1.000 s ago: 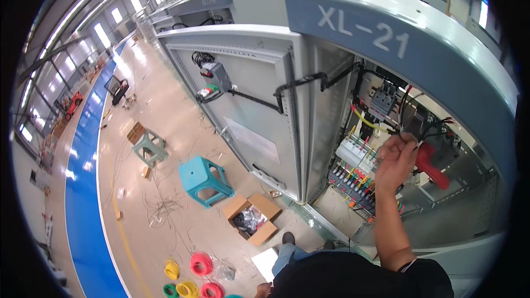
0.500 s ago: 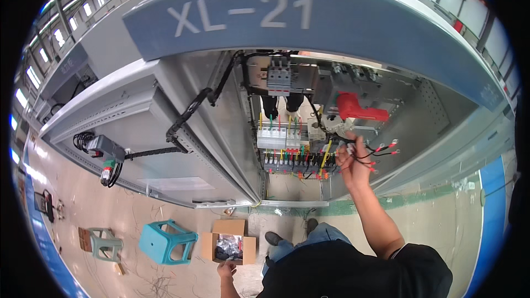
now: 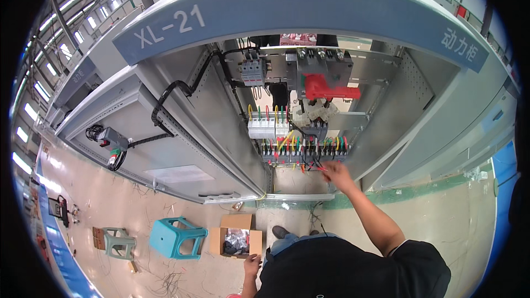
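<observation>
My right hand [image 3: 337,174] reaches into the lower part of the grey cabinet [image 3: 383,116], closed in a pinch. At its fingertips are thin black wires [image 3: 310,160] with red ends, hanging before the lower row of terminals [image 3: 273,152]. Colored wire loops run above the white breakers [image 3: 262,128]. Higher up is a switch with a red handle [image 3: 331,88], and left of it a small grey breaker [image 3: 253,72]. My left hand [image 3: 252,266] hangs low beside the open cardboard box [image 3: 255,241], its fingers curled; whatever may be in them is hidden.
The cabinet door [image 3: 138,127] stands open on the left, with a black wire harness [image 3: 165,99] along its hinge side. A blue stool [image 3: 168,237] and a grey-green stool [image 3: 118,243] stand on the floor. Wire scraps [image 3: 165,284] lie nearby.
My right hand has come down and left, from below the red handle to the lower terminals; the fanned-out wires hang lower. The view has shifted, and my left hand stays by the box.
</observation>
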A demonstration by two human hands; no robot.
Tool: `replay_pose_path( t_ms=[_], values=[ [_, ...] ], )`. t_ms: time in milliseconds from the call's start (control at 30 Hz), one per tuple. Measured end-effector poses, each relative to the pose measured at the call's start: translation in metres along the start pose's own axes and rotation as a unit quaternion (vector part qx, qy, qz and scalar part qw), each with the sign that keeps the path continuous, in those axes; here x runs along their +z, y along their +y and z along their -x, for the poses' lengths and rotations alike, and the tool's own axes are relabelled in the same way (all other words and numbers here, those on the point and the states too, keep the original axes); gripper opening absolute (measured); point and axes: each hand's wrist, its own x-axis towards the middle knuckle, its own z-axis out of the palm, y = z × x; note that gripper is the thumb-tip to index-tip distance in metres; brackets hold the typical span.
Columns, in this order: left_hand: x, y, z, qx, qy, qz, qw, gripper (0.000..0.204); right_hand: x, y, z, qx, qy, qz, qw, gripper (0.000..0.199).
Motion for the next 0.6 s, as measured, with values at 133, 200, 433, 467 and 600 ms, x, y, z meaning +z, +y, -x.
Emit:
replay_pose_path(
  t_ms=[133, 200, 433, 467, 600],
  values=[
    [0.031, 0.023, 0.052, 0.174, -0.125, -0.059, 0.975, 0.031, -0.032, 0.106, 0.095, 0.035, -0.267, 0.268, 0.925, 0.041],
    [0.035, 0.048, 0.085, 0.207, -0.175, -0.071, 0.960, 0.028, -0.037, 0.120, 0.159, 0.034, -0.386, 0.336, 0.859, 0.042],
    [0.021, 0.129, 0.162, 0.186, -0.312, -0.218, 0.906, 0.038, -0.087, 0.076, 0.223, 0.032, -0.381, 0.250, 0.890, 0.040],
    [0.021, 0.128, 0.157, 0.194, -0.327, -0.232, 0.895, 0.038, -0.093, 0.076, 0.228, 0.053, -0.387, 0.248, 0.887, 0.041],
    [0.045, 0.152, 0.146, 0.218, -0.380, -0.291, 0.850, 0.039, -0.111, 0.080, 0.230, 0.150, -0.373, 0.233, 0.885, 0.044]
  ],
)
